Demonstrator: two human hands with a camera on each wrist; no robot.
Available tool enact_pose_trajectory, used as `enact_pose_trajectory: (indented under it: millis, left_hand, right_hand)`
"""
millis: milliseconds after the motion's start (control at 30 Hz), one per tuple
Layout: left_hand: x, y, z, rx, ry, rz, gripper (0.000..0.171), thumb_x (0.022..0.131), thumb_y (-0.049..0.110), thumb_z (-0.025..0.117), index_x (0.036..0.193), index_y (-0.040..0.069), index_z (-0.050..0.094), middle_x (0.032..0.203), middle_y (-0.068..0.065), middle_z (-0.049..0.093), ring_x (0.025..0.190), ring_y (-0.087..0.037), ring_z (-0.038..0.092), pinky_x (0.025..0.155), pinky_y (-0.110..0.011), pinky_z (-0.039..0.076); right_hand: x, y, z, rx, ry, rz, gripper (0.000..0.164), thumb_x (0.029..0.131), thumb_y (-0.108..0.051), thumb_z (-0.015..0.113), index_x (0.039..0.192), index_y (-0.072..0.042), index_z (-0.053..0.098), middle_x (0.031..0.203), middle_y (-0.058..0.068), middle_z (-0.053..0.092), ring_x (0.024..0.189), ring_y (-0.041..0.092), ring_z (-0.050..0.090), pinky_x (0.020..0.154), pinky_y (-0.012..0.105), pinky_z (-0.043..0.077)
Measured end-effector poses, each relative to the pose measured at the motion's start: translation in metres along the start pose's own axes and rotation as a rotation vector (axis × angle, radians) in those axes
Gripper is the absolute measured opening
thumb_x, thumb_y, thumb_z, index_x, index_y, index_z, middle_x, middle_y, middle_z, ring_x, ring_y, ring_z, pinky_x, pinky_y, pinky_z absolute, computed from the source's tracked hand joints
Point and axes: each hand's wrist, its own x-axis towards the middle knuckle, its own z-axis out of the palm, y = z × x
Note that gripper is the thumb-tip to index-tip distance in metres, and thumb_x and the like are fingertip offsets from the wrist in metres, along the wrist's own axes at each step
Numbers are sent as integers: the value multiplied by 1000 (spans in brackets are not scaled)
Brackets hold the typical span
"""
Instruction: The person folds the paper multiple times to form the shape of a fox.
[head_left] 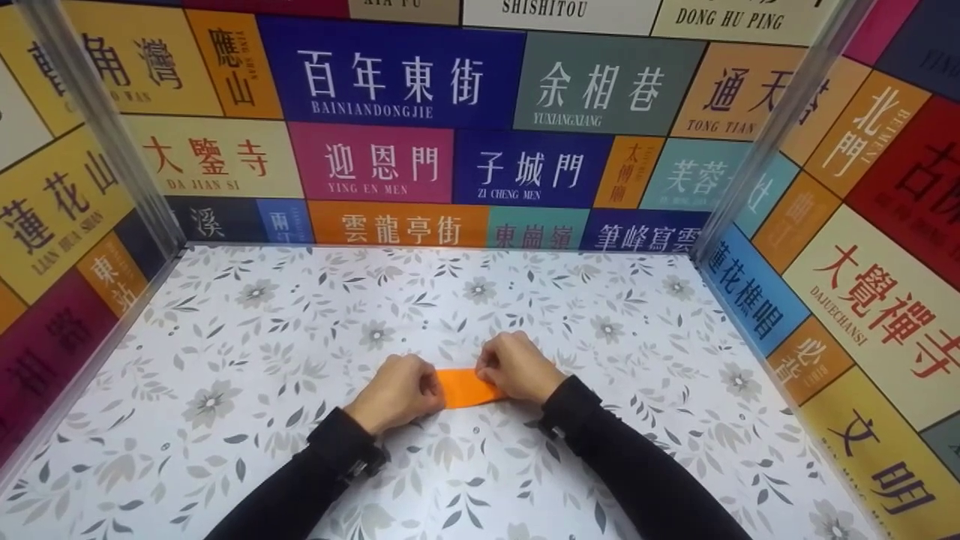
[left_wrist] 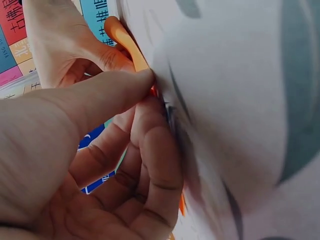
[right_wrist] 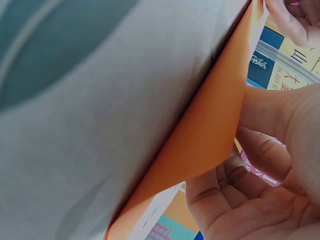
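A piece of orange paper [head_left: 461, 388] lies low over the floral tabletop, stretched between both hands. My left hand [head_left: 395, 391] pinches its left end, thumb against curled fingers, close-up in the left wrist view, where the orange paper [left_wrist: 131, 44] shows as a thin curved edge. My right hand [head_left: 523, 366] holds the right end between thumb and fingers. From the right wrist, the orange paper [right_wrist: 202, 132] looks like a bent sheet whose edge lifts off the surface. Fingertips partly hide both ends.
The white tabletop [head_left: 300, 322] carries a grey flower and leaf print. Around it stand panels [head_left: 397, 75] of coloured tiles with Chinese lettering, at the back, left and right. Clear corner strips [head_left: 780, 120] join them. Black sleeves [head_left: 637, 465] cover both forearms.
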Motion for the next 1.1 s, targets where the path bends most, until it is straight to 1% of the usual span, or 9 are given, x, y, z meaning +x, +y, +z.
enact_pose_trajectory:
  millis: [133, 200, 300, 367, 500, 633, 800, 967, 1100]
  left_hand:
    - [3, 6, 2, 31, 40, 45, 12, 86, 3, 89, 82, 13, 85, 75, 3, 78, 69, -11, 65, 71, -31, 59]
    - [4, 8, 4, 65, 67, 95, 11, 89, 4, 90, 85, 13, 86, 79, 2, 79, 73, -15, 69, 74, -34, 62]
    - [5, 11, 8, 112, 91, 196, 8, 92, 4, 91, 90, 12, 88, 85, -2, 81, 80, -21, 75, 80, -40, 67]
    - [6, 12, 10, 129, 84, 266, 8, 93, 2, 90, 94, 10, 91, 88, -5, 81, 84, -24, 79, 83, -41, 69]
    - [7, 10, 13, 155, 40, 401, 13, 96, -2, 87, 98, 9, 93, 94, -7, 84, 91, -26, 82, 86, -39, 71]
    - [9, 7, 13, 184, -12, 490, 12, 99, 2, 86, 98, 12, 93, 97, -6, 88, 92, -24, 83, 88, -38, 71]
    - [13, 4, 11, 183, -55, 521, 8, 98, 6, 91, 101, 12, 93, 97, -4, 90, 90, -23, 84, 88, -38, 71]
    - [16, 2, 11, 165, -64, 510, 12, 94, 3, 94, 104, 11, 94, 98, -5, 91, 91, -25, 86, 89, -38, 72]
    - [16, 2, 11, 161, -66, 506, 13, 94, 2, 93, 106, 9, 93, 100, -6, 91, 94, -26, 87, 91, -39, 72]
  right_hand:
    - [0, 0, -1, 1, 4, -8, 8, 96, 1, 85, 94, -6, 88, 88, 6, 85, 79, 14, 68, 84, 35, 63]
    - [0, 0, -1, 0, 6, -10, 7, 96, 0, 85, 94, -6, 88, 88, 6, 86, 79, 13, 68, 84, 34, 63]
    - [0, 0, -1, -11, 20, -31, 7, 96, 0, 86, 93, -6, 88, 86, 6, 85, 76, 12, 67, 79, 32, 62]
    - [1, 0, 0, -22, 30, -50, 8, 95, 2, 86, 91, -6, 87, 84, 6, 84, 74, 12, 66, 76, 30, 60]
    - [2, 0, 2, -35, 43, -78, 11, 93, 4, 85, 88, -6, 87, 81, 6, 83, 73, 12, 65, 72, 27, 57]
    - [2, 0, 3, -42, 40, -84, 11, 93, 4, 85, 88, -5, 87, 82, 6, 84, 74, 13, 66, 73, 28, 58]
    - [1, 1, 2, -32, 41, -67, 10, 95, 3, 85, 89, -6, 87, 83, 6, 84, 75, 14, 67, 74, 30, 59]
    - [0, 2, 1, -17, 45, -53, 8, 95, 1, 86, 90, -5, 88, 83, 6, 84, 76, 13, 68, 75, 30, 59]
    - [-1, 3, 2, -14, 48, -44, 7, 93, 1, 86, 90, -5, 88, 83, 6, 84, 76, 14, 69, 75, 29, 59]
